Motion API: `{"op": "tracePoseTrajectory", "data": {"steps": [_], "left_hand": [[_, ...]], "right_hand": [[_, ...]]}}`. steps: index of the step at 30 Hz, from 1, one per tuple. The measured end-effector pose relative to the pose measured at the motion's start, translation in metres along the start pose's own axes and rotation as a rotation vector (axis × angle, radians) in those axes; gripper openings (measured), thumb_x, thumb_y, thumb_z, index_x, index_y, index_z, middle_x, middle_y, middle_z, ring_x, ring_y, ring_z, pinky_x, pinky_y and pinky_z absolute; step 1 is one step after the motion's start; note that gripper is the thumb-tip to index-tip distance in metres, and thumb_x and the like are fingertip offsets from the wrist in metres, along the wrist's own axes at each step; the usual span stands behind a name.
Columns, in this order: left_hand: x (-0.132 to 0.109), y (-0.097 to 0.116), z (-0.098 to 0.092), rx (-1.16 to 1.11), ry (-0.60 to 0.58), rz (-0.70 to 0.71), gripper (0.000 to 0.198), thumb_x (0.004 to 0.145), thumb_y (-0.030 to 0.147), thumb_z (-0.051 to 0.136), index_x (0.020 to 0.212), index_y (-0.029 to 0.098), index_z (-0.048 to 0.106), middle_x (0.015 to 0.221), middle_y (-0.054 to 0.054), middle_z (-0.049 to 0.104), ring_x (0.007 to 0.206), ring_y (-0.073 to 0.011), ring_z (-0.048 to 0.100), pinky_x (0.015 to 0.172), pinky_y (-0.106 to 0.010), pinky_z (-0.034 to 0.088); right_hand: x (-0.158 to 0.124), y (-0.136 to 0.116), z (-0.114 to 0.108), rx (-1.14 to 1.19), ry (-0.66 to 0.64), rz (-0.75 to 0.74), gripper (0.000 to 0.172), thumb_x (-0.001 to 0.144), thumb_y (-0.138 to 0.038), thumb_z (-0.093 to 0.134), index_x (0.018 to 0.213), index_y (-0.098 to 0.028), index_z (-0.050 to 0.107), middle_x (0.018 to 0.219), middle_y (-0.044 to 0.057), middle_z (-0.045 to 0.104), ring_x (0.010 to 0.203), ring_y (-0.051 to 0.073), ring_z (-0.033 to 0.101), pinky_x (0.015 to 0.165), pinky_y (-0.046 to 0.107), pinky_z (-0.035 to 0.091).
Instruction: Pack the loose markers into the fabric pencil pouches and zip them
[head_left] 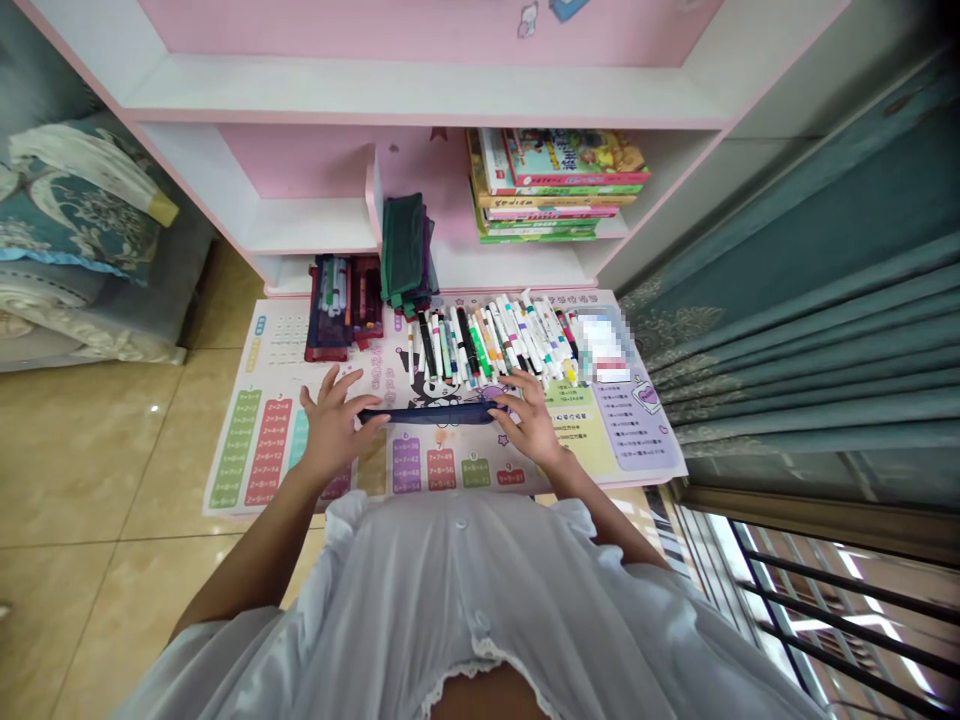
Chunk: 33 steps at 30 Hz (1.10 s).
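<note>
A dark blue pencil pouch (435, 414) stretches sideways above the printed desk mat (300, 480), seen nearly edge-on as a narrow band. My left hand (330, 422) pinches its left end between thumb and index finger, the other fingers spread. At the opposite end, my right hand (531, 418) grips the pouch with thumb and fingertips. Just beyond it lies a broad row of marker pens (487, 340), mostly white with coloured caps. Whether anything is inside the pouch cannot be seen.
Filled pouches with pens (330, 300) lie at the left back of the mat. Green and purple mesh pouches (405, 245) lean near the shelf divider (373, 195). Stacked books (555, 190) occupy the right shelf. A blurred-out item (604, 348) sits right of the pens; a curtain (787, 250) hangs beyond.
</note>
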<state>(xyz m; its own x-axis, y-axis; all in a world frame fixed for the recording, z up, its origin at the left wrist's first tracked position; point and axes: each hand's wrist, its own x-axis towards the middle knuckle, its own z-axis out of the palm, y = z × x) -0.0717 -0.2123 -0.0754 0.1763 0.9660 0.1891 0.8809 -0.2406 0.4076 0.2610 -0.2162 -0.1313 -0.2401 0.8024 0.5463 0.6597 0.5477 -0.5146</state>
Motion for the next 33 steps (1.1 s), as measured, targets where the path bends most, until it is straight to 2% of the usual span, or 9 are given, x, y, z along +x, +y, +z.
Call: {"op": "tracePoseTrajectory", "data": {"steps": [4,9,13,20,25,33], "left_hand": [[0.007,0.035,0.007,0.016,-0.049,0.118,0.021,0.088,0.044,0.059,0.092,0.029,0.072,0.137,-0.008,0.056,0.143,-0.0349,0.031,0.114,-0.068,0.005],[0.024,0.084,0.024,-0.003,-0.152,0.268,0.025,0.094,0.033,0.048,0.094,0.026,0.072,0.138,-0.008,0.055,0.143,-0.0355,0.030,0.112,-0.073,0.005],[0.036,0.106,0.039,0.005,-0.188,0.327,0.027,0.095,0.029,0.045,0.096,0.024,0.072,0.136,-0.010,0.056,0.143,-0.0344,0.032,0.113,-0.073,0.008],[0.043,0.117,0.052,-0.026,-0.251,0.318,0.022,0.094,0.029,0.049,0.091,0.023,0.069,0.138,-0.009,0.056,0.142,-0.0333,0.033,0.112,-0.074,0.011],[0.044,0.118,0.053,-0.094,-0.248,0.239,0.017,0.090,0.029,0.054,0.082,0.022,0.067,0.136,-0.006,0.058,0.141,-0.0331,0.035,0.112,-0.073,0.014],[0.043,0.119,0.051,-0.102,-0.293,0.211,0.022,0.089,0.026,0.051,0.075,0.021,0.067,0.136,-0.007,0.058,0.141,-0.0347,0.034,0.111,-0.075,0.013]], "right_hand": [[0.001,-0.004,0.001,-0.017,0.001,-0.004,0.010,0.089,-0.031,0.062,0.092,-0.023,0.067,0.119,0.011,0.058,0.130,0.033,0.045,0.103,0.061,0.045],[-0.001,-0.007,0.001,0.004,0.007,-0.005,0.010,0.089,-0.029,0.062,0.093,-0.022,0.068,0.120,0.011,0.057,0.130,0.033,0.043,0.104,0.060,0.044],[-0.003,-0.008,-0.001,-0.009,0.004,-0.024,0.010,0.088,-0.026,0.063,0.095,-0.022,0.068,0.122,0.011,0.056,0.131,0.033,0.042,0.105,0.059,0.043],[-0.002,-0.014,-0.004,-0.021,0.003,-0.006,0.011,0.088,-0.027,0.062,0.094,-0.023,0.070,0.119,0.011,0.058,0.130,0.033,0.044,0.103,0.059,0.044],[-0.003,-0.014,-0.004,-0.018,0.007,0.007,0.012,0.088,-0.027,0.061,0.093,-0.023,0.071,0.120,0.011,0.058,0.131,0.033,0.043,0.104,0.059,0.043],[-0.005,-0.011,-0.002,-0.024,-0.006,0.010,0.010,0.087,-0.026,0.062,0.092,-0.023,0.070,0.122,0.010,0.058,0.134,0.033,0.040,0.105,0.059,0.042]]}}
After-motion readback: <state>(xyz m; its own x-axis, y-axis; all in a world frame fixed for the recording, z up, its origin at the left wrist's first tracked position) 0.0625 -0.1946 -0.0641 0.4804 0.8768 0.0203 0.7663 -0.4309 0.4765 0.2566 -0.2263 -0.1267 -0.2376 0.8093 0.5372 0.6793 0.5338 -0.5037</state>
